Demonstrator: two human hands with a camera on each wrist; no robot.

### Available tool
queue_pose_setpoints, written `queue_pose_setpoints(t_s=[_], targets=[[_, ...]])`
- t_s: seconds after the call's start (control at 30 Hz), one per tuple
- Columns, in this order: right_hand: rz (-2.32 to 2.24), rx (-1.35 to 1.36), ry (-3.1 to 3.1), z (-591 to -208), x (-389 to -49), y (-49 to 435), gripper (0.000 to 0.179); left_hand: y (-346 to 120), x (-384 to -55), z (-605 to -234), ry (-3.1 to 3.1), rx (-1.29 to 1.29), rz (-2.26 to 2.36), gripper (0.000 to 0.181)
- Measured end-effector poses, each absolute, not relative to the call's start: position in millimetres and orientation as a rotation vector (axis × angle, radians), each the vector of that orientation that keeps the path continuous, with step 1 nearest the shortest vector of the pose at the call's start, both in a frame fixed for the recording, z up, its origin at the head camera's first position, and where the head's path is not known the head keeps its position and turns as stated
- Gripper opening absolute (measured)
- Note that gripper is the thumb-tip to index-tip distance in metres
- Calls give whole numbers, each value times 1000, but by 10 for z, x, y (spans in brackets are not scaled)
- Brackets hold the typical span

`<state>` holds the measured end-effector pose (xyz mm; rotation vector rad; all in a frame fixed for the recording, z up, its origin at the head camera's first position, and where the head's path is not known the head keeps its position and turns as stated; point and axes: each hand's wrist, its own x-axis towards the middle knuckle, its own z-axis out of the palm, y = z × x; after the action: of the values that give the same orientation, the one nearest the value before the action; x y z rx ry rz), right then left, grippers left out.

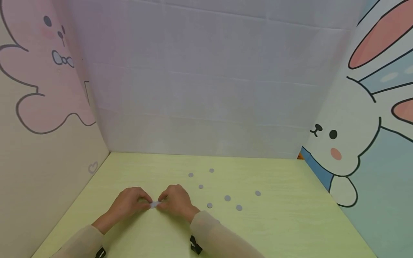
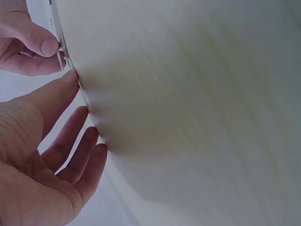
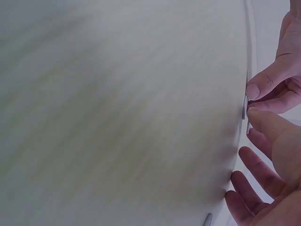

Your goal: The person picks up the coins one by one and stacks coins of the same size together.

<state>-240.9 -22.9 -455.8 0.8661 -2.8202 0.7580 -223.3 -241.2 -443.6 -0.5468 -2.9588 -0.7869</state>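
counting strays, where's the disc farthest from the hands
In the head view, that disc lies right of centre on the table, up and right of its nearest neighbour, another grey disc.

Grey piece point(image 1: 154, 204) — partly hidden by fingertips point(image 1: 147, 205), sleeves point(image 1: 222, 234) cut off below, rabbit point(image 1: 346, 152) cropped

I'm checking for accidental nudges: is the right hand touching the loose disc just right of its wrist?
Apart. The head view shows bare table between the right hand and that disc.
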Motion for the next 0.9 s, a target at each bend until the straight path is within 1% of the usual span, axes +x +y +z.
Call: queue_pose_setpoints(t_s=[0.2, 0.53, 0.9], targets=[[663, 860, -2812, -4574, -2411, -269, 10, -2429, -2246, -4454, -2944, -576, -775, 13], [672, 795, -2847, -4636, -2411, -363, 11, -2440, -2260, -4455, -2916, -625, -745, 13], [654, 767, -2845, -4579, -2355, -383, 13, -2447, -2254, -4460, -2907, -636, -742, 13]])
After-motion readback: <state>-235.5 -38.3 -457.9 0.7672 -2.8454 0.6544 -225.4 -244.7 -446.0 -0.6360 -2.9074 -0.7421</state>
